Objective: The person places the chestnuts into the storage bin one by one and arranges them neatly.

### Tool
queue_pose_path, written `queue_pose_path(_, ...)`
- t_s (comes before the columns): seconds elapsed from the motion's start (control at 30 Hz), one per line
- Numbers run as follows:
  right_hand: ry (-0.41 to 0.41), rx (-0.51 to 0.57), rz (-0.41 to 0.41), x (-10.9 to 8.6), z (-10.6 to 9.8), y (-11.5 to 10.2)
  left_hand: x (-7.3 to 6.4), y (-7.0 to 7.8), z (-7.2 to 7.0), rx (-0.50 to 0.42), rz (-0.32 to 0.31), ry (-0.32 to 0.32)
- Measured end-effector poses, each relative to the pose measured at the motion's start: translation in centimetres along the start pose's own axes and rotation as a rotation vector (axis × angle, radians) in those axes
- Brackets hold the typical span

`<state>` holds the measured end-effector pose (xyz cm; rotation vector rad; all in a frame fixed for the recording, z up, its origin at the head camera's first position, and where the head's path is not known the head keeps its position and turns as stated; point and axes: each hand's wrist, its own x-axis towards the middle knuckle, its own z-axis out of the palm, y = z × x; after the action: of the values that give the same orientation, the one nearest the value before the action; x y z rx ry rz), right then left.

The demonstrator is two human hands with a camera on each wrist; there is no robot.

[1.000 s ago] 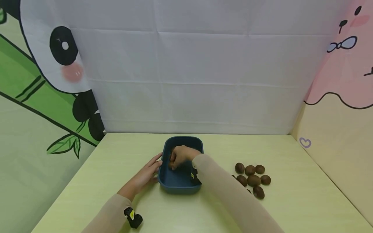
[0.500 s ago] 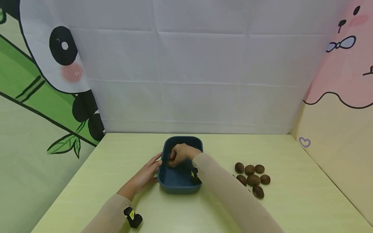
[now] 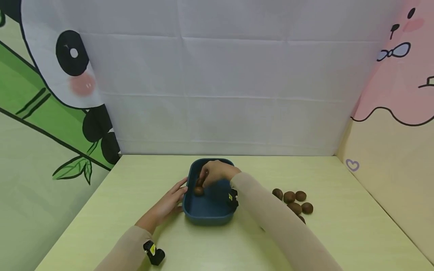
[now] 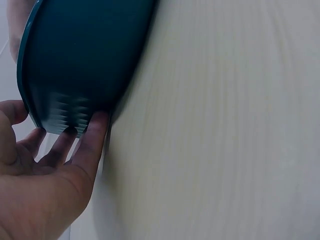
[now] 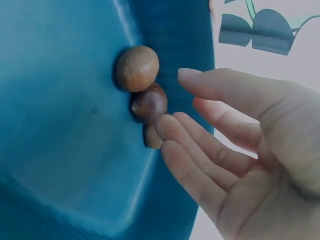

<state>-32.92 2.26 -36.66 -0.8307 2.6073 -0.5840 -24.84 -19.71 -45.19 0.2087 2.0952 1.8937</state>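
Note:
Brown, glossy chestnuts lie in a row along the left inner wall of a deep blue plastic box (image 3: 210, 210). In the right wrist view a light brown chestnut (image 5: 138, 67), a darker chestnut (image 5: 150, 103) and a partly hidden chestnut (image 5: 152, 136) sit close together. My right hand (image 3: 218, 172) is inside the box just above them, fingers loosely spread and nothing between thumb and fingers. Its fingertips are right beside the row. My left hand (image 3: 171, 199) rests against the box's left outer side with extended fingers, as the left wrist view also shows.
Several more chestnuts (image 3: 294, 208) are grouped on the pale wooden table (image 3: 149, 173) to the right, partly hidden behind the right sleeve (image 3: 271, 214). A white sheet (image 3: 220, 94) hangs behind the table. Cartoon-printed walls stand at both sides.
My right hand has risen slightly and shifted right, uncovering a chestnut in the box that its curled fingers were over before. The right sleeve now covers more of the table chestnuts. My left hand stays put.

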Motion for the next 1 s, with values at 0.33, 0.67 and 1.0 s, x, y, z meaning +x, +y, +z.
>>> queue_pose_path(0.33,-0.015,-0.032,-0.096,-2.5,-1.9,1.4,0.3,-0.2,0.2,-0.012,0.002,0.001)
queue_pose_path(0.67,0.025,0.007,-0.136,-6.5,-3.1,3.2,0.2,-0.2,0.1,-0.014,0.010,-0.006)
queue_pose_path(1.0,0.059,0.035,-0.139,-10.2,-3.0,6.4,0.1,-0.1,0.0,-0.005,0.002,0.005)
